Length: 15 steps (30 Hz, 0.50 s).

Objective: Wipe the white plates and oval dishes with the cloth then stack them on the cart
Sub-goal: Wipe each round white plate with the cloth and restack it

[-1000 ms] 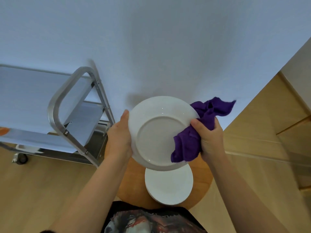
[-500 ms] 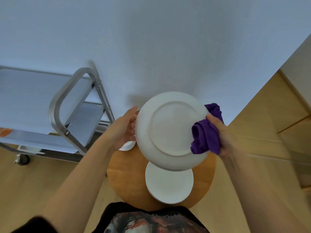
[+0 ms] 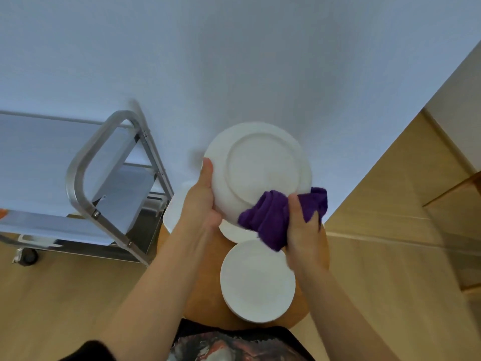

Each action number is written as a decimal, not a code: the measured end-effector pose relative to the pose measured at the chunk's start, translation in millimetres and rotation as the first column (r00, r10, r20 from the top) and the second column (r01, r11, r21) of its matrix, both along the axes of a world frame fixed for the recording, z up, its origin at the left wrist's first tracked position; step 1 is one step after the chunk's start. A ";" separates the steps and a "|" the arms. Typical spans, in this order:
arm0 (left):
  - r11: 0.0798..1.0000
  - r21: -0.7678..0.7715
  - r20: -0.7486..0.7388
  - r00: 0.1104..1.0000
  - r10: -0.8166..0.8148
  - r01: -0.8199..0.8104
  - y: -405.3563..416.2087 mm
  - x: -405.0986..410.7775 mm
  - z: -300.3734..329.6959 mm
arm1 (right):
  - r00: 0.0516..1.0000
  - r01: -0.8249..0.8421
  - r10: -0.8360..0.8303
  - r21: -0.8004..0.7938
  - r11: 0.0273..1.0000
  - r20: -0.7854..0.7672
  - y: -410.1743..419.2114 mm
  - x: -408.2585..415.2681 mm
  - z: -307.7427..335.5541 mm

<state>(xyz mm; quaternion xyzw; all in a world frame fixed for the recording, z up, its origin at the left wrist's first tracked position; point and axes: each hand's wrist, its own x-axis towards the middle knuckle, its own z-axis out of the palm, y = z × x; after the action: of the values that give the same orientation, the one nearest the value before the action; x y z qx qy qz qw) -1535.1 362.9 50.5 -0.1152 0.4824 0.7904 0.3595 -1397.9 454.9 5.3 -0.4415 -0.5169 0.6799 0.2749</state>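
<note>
one plate, underside up, gripped at its rim by the left hand while the right hand pinches the cloth against it: wiping step; next, likely stacking on the cart.

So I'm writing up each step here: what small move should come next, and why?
Probably sweep the purple cloth up across the plate: the right hand presses it only on the lower rim, while the left hand grips the opposite edge, underside facing the camera.
</note>
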 end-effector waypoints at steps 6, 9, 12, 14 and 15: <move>0.998 -0.004 -0.143 0.988 0.059 -0.061 -5.9 5.1 -3.5 | 0.981 0.160 -0.153 -0.046 0.986 0.115 -12.1 -15.4 -5.1; 0.993 -0.099 -0.281 0.959 0.028 -0.058 -13.9 10.3 -9.4 | 0.970 0.125 -0.175 0.268 0.955 0.171 9.6 -15.0 8.0; 0.983 -0.176 -0.379 0.925 -0.016 -0.055 -14.0 24.5 -9.6 | 0.990 0.096 -0.137 0.534 0.840 0.038 18.8 -30.9 27.7; 0.973 -0.217 -0.414 0.910 -0.014 -0.084 -12.6 32.4 -5.5 | 0.995 0.062 -0.098 0.581 0.811 0.031 19.6 -41.9 34.5; 0.970 -0.222 -0.421 0.907 0.000 -0.102 -12.0 34.0 -3.0 | 0.996 0.036 -0.076 0.596 0.802 0.043 17.9 -46.0 34.9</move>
<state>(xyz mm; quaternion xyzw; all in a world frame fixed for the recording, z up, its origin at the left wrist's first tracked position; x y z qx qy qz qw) -1501.1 350.9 47.5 0.0013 0.6364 0.7420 0.2106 -1443.9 472.7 40.2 -0.3699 -0.6993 0.4606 0.4026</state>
